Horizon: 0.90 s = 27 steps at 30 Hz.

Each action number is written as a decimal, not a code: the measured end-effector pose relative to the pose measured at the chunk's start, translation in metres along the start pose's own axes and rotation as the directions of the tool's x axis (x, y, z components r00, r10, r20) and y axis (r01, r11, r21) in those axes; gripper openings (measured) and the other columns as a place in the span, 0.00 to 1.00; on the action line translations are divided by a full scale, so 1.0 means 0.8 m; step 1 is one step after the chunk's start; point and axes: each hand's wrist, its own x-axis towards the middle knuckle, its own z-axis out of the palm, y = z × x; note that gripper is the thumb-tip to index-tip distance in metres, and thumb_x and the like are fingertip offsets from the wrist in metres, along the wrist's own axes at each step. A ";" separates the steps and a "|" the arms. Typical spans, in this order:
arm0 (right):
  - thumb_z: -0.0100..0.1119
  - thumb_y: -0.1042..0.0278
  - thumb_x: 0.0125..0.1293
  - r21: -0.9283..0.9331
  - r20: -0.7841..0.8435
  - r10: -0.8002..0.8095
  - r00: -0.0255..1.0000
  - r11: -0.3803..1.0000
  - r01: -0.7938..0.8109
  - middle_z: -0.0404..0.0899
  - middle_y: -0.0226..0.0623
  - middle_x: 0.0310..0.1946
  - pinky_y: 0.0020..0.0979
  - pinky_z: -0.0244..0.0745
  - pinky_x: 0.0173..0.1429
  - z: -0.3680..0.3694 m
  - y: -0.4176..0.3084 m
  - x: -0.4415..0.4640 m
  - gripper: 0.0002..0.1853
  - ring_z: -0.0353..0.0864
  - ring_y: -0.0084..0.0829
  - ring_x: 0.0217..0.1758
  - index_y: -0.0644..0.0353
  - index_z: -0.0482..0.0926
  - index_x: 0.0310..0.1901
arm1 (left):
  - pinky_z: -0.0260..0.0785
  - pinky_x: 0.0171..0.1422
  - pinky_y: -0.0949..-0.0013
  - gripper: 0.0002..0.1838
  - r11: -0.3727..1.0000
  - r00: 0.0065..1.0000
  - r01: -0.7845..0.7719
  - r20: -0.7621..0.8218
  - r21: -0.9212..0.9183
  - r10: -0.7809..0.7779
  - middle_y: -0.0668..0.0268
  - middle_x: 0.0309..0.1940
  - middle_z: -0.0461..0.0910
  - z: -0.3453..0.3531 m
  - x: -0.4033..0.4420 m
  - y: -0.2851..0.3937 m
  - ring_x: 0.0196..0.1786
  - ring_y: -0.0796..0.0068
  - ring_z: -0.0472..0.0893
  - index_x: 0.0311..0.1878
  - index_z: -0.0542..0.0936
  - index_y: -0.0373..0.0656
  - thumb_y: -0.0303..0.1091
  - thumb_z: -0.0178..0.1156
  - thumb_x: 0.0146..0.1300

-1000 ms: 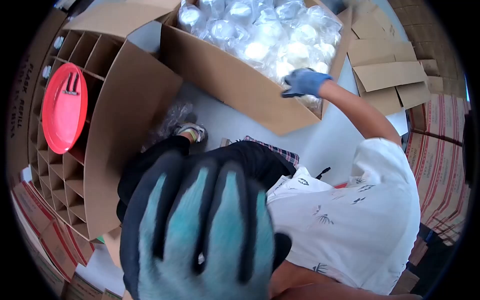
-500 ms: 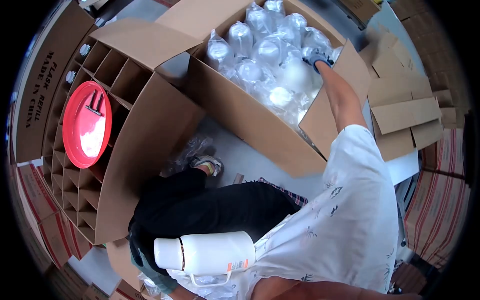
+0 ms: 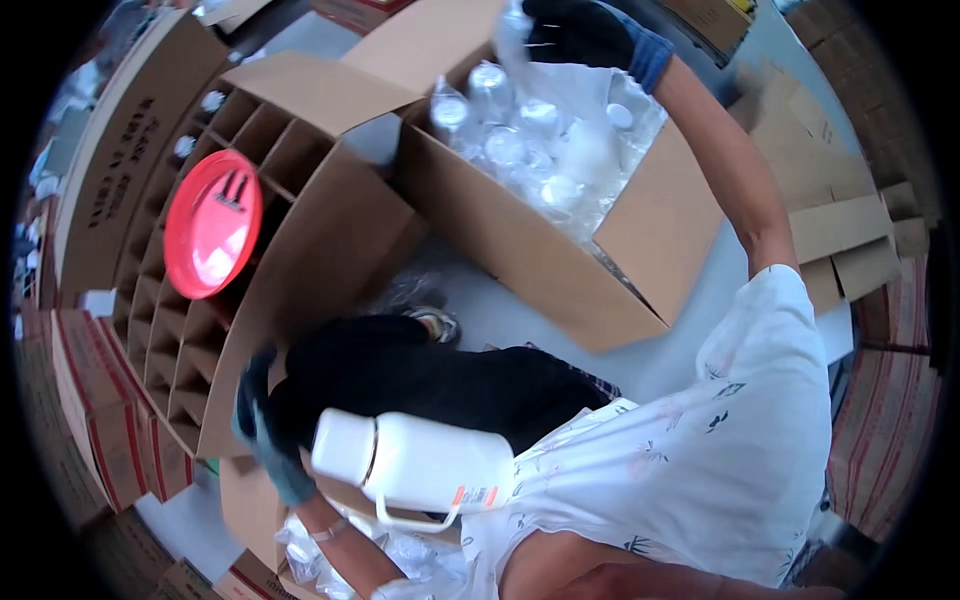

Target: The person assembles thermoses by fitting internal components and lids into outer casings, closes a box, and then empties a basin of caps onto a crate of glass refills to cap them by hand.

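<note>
Basin (image 3: 210, 245) on divided carton (image 3: 325, 230); bagged bottles (image 3: 505, 150) in box (image 3: 540, 265), right.

Two gloved hands (image 3: 585, 35) (image 3: 265, 425), one white flask (image 3: 440, 458), one red tray (image 3: 210, 245)

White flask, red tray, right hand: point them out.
White flask (image 3: 445, 460), head view: on the middle of its body.
Red tray (image 3: 203, 225), head view: on a bare part of its floor.
Right hand (image 3: 585, 38), head view: on its dark, gloved middle.

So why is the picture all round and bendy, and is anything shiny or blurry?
In the head view, black corners and curving edges suggest a very wide lens; glare whitens part of the red tray; the plastic beside the right hand looks smeared, maybe motion blur.
</note>
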 end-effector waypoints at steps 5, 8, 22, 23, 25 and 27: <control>0.58 0.64 0.66 0.339 0.554 -0.145 0.820 0.939 -0.064 0.83 0.38 0.37 0.47 0.76 0.58 0.281 0.037 0.080 0.05 0.82 0.38 0.42 0.52 0.78 0.40 | 0.52 0.75 0.57 0.44 0.878 0.908 -0.402 0.233 0.260 0.347 0.52 0.70 0.61 0.043 0.045 0.064 0.73 0.57 0.60 0.70 0.62 0.35 0.38 0.70 0.50; 0.59 0.60 0.64 0.482 0.647 -0.239 0.724 0.864 -0.144 0.81 0.34 0.43 0.47 0.75 0.59 0.426 0.056 0.150 0.09 0.79 0.38 0.49 0.52 0.77 0.42 | 0.49 0.76 0.55 0.62 0.696 0.818 -0.572 0.236 0.433 0.525 0.50 0.72 0.54 0.053 0.058 0.036 0.75 0.51 0.53 0.72 0.55 0.36 0.45 0.79 0.34; 0.74 0.50 0.44 -0.291 0.931 -0.257 0.259 -0.098 0.952 0.62 0.47 0.66 0.45 0.56 0.72 0.493 0.219 0.064 0.52 0.60 0.49 0.70 0.50 0.57 0.71 | 0.73 0.44 0.72 0.09 0.704 0.919 -0.255 -0.392 -0.663 -0.036 0.66 0.39 0.81 -0.014 0.078 -0.039 0.41 0.77 0.78 0.45 0.80 0.36 0.29 0.57 0.64; 0.72 0.53 0.43 -0.395 0.918 -0.170 0.358 -0.325 0.859 0.62 0.44 0.66 0.46 0.57 0.72 0.478 0.247 0.056 0.52 0.60 0.48 0.70 0.50 0.57 0.71 | 0.74 0.45 0.71 0.10 0.757 0.895 -0.307 -0.444 -0.576 0.024 0.65 0.41 0.80 -0.018 0.064 -0.048 0.43 0.75 0.79 0.46 0.79 0.37 0.28 0.58 0.63; 0.65 0.63 0.50 -0.591 0.806 -0.329 0.491 -0.453 0.667 0.77 0.44 0.50 0.44 0.68 0.62 0.416 0.278 0.086 0.30 0.76 0.42 0.55 0.53 0.74 0.58 | 0.75 0.47 0.68 0.11 0.844 0.849 -0.376 -0.507 -0.383 0.148 0.63 0.45 0.79 -0.028 0.024 -0.066 0.45 0.72 0.79 0.47 0.78 0.37 0.24 0.59 0.61; 0.60 0.69 0.53 -0.739 0.630 -0.511 0.585 -0.160 0.655 0.79 0.45 0.45 0.43 0.71 0.57 0.356 0.311 0.082 0.21 0.78 0.44 0.49 0.56 0.77 0.52 | 0.73 0.55 0.61 0.20 0.969 0.877 -0.233 -0.449 -0.081 0.173 0.56 0.49 0.78 -0.056 -0.032 -0.076 0.54 0.58 0.78 0.53 0.76 0.36 0.19 0.61 0.55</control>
